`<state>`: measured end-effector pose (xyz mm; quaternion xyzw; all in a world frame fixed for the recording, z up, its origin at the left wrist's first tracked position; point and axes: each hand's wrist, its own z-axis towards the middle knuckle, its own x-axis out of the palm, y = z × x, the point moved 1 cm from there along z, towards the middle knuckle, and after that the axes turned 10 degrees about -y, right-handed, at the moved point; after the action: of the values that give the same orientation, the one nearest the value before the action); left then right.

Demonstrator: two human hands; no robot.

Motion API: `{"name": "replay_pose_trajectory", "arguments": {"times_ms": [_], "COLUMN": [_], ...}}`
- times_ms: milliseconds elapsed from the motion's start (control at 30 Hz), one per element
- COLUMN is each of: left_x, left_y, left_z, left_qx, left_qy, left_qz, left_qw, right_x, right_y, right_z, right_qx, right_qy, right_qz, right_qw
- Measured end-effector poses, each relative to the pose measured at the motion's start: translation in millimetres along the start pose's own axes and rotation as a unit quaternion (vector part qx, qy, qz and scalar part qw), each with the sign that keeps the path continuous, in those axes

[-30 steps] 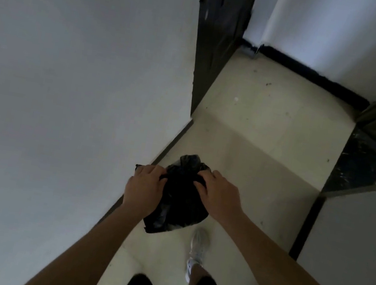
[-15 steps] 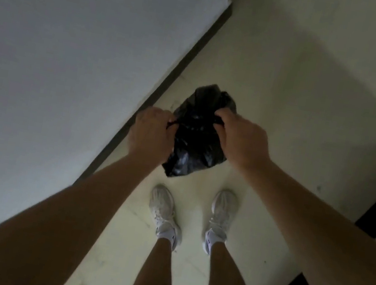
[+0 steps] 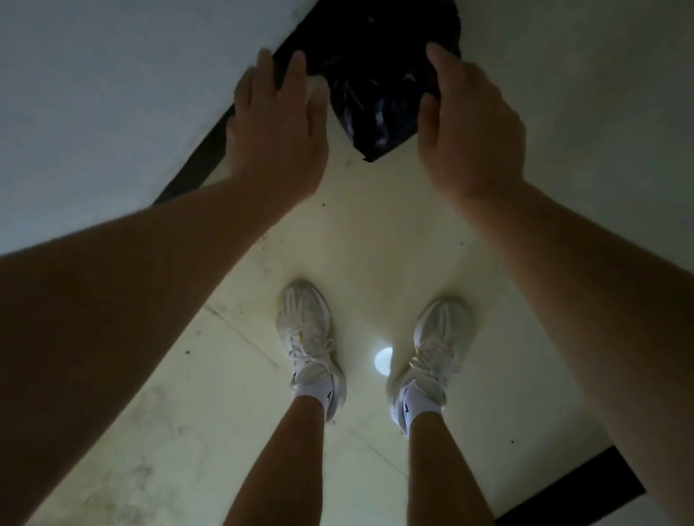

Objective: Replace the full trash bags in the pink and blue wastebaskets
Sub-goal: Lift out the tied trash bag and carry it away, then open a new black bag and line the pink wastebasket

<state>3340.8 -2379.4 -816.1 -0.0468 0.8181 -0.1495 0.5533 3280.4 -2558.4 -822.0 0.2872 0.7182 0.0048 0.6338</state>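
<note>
Grey wall [image 3: 98,37] fills the upper left of the frame, pale tiled floor [image 3: 387,232] the middle. One crumpled black plastic trash bag [image 3: 379,61] sits top centre against the dark baseboard strip [image 3: 197,159]. Its long axis runs up and down the frame, with a pointed corner aimed down at the feet. Half a second ago both fists were clenched on it, lower in the frame. Now the left hand [image 3: 275,131] has its fingers straight, tips at the bag's left edge. The right hand [image 3: 472,132] brackets the right edge between finger and thumb; whether it pinches, I can't tell. Two hands and two white lace-up sneakers [image 3: 305,334], lower centre.
</note>
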Motion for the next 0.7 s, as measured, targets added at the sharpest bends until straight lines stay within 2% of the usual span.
{"name": "replay_pose_trajectory", "arguments": {"times_ms": [133, 300, 400, 533, 700], "left_x": [-35.6, -83.7, -137.7, -241.7, -369.3], "left_y": [-1.2, -19.4, -43.7, -83.4, -105.5], "left_z": [-28.0, -77.1, -113.1, -164.2, -240.3], "left_qx": [0.037, 0.061, 0.051, 0.009, -0.061], "left_qy": [-0.022, -0.034, -0.058, -0.129, -0.261], "left_qz": [0.035, 0.047, 0.041, 0.01, -0.021], "left_qw": [0.998, 0.996, 0.996, 0.992, 0.963], "right_x": [-30.2, -92.2, -147.5, -244.1, -360.3], "right_y": [0.9, 8.2, 26.5, 77.4, 166.2], "right_z": [-21.9, -61.1, -86.1, -103.0, -126.9], "right_qx": [0.017, -0.017, -0.036, -0.094, -0.178], "right_qy": [0.028, -0.021, -0.043, -0.082, -0.098], "right_qz": [0.004, -0.005, 0.003, 0.039, 0.105], "right_qw": [0.999, 1.0, 0.998, 0.991, 0.974]}}
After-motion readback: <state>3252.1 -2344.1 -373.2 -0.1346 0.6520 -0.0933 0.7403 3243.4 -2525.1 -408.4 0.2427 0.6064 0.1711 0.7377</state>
